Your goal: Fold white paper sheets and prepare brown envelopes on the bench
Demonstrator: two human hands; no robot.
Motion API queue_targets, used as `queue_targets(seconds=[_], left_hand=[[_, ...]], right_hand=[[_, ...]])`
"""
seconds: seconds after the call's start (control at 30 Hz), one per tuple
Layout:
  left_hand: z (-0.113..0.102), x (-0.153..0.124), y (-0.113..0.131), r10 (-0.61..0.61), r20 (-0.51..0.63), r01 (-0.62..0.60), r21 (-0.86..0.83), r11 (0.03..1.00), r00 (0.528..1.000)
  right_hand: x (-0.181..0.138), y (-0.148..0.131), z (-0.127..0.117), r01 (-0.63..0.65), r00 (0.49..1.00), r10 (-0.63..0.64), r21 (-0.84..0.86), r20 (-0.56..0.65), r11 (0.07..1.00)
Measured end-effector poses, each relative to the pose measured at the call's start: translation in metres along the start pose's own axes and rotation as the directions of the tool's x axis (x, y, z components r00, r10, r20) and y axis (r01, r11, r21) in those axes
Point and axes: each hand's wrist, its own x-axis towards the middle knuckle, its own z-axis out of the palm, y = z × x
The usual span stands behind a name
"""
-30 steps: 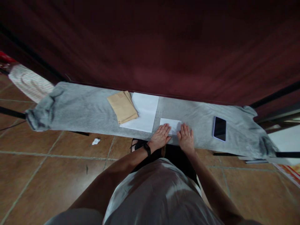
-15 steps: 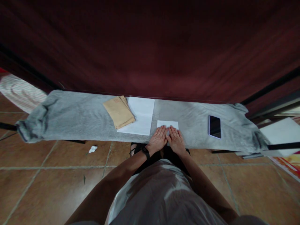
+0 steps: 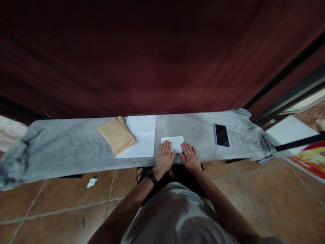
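My left hand (image 3: 164, 157) and my right hand (image 3: 190, 157) lie flat, fingers stretched out, on the near part of a small folded white paper (image 3: 174, 143). The paper rests on a narrow bench covered with grey cloth (image 3: 71, 149). The two hands sit a little apart, with the paper's middle showing between them. A black band circles my left wrist.
Left of the hands lie a white sheet (image 3: 140, 135) and a stack of tan envelopes (image 3: 116, 134) overlapping it. A dark phone (image 3: 221, 135) lies to the right. A dark red curtain (image 3: 142, 57) hangs behind. A paper scrap (image 3: 91, 182) lies on the tiled floor.
My hands came together on the folded paper, then slid slightly apart again. The view has shifted, so everything sits further left in the picture.
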Motion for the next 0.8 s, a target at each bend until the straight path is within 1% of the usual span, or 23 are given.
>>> queue_targets(seconds=[0.1, 0.17, 0.23, 0.33, 0.37, 0.5, 0.57, 0.63, 0.8], left_hand=[[0.004, 0.017, 0.006, 0.019, 0.029, -0.019, -0.011, 1.0, 0.999], [0.007, 0.023, 0.006, 0.023, 0.041, -0.023, -0.015, 1.0, 0.999], [0.008, 0.024, 0.005, 0.035, 0.042, -0.034, -0.017, 0.999, 0.998], [0.008, 0.021, 0.003, 0.039, 0.039, -0.038, -0.012, 0.999, 0.998], [0.007, 0.02, 0.003, 0.04, 0.042, -0.04, -0.008, 0.999, 0.998], [0.006, 0.019, 0.005, 0.081, 0.081, -0.083, 0.012, 0.997, 0.993], [0.006, 0.02, 0.006, 0.076, 0.095, -0.079, 0.026, 0.997, 0.993], [0.006, 0.021, 0.007, 0.064, 0.1, -0.067, 0.035, 0.997, 0.993], [0.005, 0.021, 0.009, 0.068, 0.09, -0.07, 0.027, 0.997, 0.994]], right_hand=[[-0.001, -0.001, 0.001, -0.013, 1.0, 0.014, 0.015, -0.007, 1.0], [0.0, -0.001, 0.0, -0.03, 1.0, 0.03, 0.031, 0.005, 0.999], [0.004, -0.001, -0.002, -0.055, 0.998, 0.054, 0.053, 0.019, 0.997], [0.02, -0.007, -0.005, -0.08, 0.996, 0.077, 0.098, 0.042, 0.992], [0.027, -0.01, -0.005, -0.068, 0.997, 0.062, 0.119, 0.053, 0.991], [0.049, -0.031, -0.002, 0.051, 0.993, -0.071, 0.203, 0.094, 0.978], [0.052, -0.038, 0.0, 0.055, 0.99, -0.08, 0.199, 0.117, 0.978], [0.05, -0.04, 0.001, 0.037, 0.988, -0.061, 0.169, 0.139, 0.985], [0.044, -0.032, -0.003, 0.065, 0.981, -0.084, 0.113, 0.173, 0.991]])
